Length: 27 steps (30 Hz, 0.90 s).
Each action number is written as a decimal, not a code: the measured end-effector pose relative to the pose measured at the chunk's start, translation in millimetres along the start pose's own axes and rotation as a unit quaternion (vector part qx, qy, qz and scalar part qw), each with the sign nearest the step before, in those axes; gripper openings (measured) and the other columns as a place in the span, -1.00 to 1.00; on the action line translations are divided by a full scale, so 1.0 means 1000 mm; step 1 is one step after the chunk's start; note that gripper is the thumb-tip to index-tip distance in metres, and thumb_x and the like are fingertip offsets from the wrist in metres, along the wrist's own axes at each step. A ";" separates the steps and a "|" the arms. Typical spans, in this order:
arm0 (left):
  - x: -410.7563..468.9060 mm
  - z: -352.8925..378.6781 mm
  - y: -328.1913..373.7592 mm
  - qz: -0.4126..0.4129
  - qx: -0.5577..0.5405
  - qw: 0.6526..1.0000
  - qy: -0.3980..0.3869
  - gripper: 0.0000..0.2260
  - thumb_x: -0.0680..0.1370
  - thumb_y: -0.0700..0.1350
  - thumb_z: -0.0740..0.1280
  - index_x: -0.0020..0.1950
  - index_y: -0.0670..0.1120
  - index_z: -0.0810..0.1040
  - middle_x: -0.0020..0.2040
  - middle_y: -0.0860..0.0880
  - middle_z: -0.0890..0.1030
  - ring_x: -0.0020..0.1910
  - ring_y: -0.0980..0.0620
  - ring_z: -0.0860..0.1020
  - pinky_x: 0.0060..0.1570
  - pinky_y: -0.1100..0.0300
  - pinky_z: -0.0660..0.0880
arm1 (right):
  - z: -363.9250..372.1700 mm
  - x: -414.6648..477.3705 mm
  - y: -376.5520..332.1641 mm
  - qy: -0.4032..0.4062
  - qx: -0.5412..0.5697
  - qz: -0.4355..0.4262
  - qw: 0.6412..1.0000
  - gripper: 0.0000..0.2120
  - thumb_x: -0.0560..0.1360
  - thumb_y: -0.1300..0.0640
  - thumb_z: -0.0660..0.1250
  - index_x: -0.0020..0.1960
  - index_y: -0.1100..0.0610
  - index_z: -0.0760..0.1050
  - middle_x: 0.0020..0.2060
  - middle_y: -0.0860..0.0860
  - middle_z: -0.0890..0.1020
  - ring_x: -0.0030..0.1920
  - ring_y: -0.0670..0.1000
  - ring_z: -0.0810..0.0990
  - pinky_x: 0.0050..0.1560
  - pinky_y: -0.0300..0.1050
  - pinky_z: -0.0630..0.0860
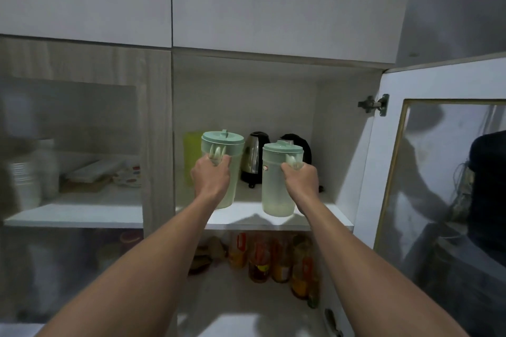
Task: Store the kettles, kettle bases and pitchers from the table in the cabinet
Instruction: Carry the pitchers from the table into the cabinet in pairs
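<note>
Left grip (210, 172) clenched on my left pitcher (222, 169) handle, right grip (301, 176) on right pitcher (279, 178): both translucent pale green, mint lids, upright at shelf (246, 213) front.

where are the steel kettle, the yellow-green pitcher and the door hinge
steel kettle (253, 157): head view, on its shiny steel body
yellow-green pitcher (192, 156): head view, on its side wall, left of the left-hand pitcher
door hinge (373, 104): head view, on the metal hinge arm
</note>
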<state>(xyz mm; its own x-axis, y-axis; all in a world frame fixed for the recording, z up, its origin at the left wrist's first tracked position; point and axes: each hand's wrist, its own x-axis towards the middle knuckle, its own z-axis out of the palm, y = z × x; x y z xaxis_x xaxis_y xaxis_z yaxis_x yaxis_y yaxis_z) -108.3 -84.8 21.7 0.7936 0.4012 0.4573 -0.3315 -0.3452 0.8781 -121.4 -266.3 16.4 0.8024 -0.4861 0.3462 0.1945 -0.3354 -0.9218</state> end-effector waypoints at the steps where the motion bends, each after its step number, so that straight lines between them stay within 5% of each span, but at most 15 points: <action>1: 0.010 0.006 -0.003 0.002 -0.001 1.000 0.000 -0.79 0.56 -0.03 0.34 -0.15 -0.15 0.60 -0.32 0.00 0.55 -0.27 -0.02 0.52 -0.34 0.18 0.36 | 0.006 0.009 0.000 0.002 0.005 -0.001 1.000 -0.73 0.48 0.09 0.37 -0.35 0.11 0.40 -0.45 -0.02 0.48 -0.43 -0.03 0.41 -0.38 -0.13 0.30; 5: 0.039 0.027 -0.018 -0.005 -0.015 1.000 -0.006 -0.78 0.55 -0.02 0.34 -0.22 -0.14 0.57 -0.35 0.00 0.56 -0.30 -0.04 0.55 -0.27 0.11 0.50 | 0.026 0.037 0.007 0.000 0.015 0.003 1.000 -0.78 0.50 0.10 0.36 -0.30 0.12 0.46 -0.42 -0.03 0.50 -0.41 -0.04 0.44 -0.38 -0.15 0.32; 10: 0.055 0.054 -0.038 -0.033 -0.035 0.999 -0.009 -0.81 0.56 -0.09 0.35 -0.20 -0.15 0.57 -0.33 -0.02 0.56 -0.36 0.04 0.50 -0.43 0.21 0.33 | 0.052 0.070 0.021 -0.012 0.013 0.010 1.000 -0.84 0.53 0.09 0.37 -0.18 0.15 0.56 -0.34 -0.01 0.57 -0.36 -0.05 0.51 -0.40 -0.17 0.33; 17: 0.089 0.093 -0.073 -0.061 -0.014 0.998 0.031 -0.81 0.51 -0.05 0.35 -0.17 -0.17 0.61 -0.29 -0.09 0.62 -0.28 -0.10 0.56 -0.27 0.10 0.47 | 0.100 0.122 0.053 -0.043 0.017 0.003 0.999 -0.81 0.49 0.09 0.38 -0.28 0.09 0.53 -0.36 -0.01 0.60 -0.31 0.01 0.57 -0.33 -0.16 0.37; 27: 0.134 0.128 -0.129 -0.114 0.040 0.988 0.095 -0.77 0.55 -0.03 0.35 -0.16 -0.19 0.62 -0.28 -0.12 0.62 -0.27 -0.12 0.57 -0.28 0.11 0.44 | 0.177 0.183 0.098 -0.109 0.028 0.036 0.993 -0.77 0.47 0.04 0.44 -0.06 0.22 0.67 -0.20 0.07 0.68 -0.15 0.07 0.64 -0.17 -0.19 0.40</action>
<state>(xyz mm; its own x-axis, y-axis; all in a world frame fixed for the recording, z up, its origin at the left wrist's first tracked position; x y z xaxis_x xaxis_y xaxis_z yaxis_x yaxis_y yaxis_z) 106.1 -95.0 -48.2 0.7299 0.6259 0.2747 -0.1081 -0.2911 0.9506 143.8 -245.5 -42.0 0.9169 -0.3194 0.2394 0.1586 -0.2588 -0.9528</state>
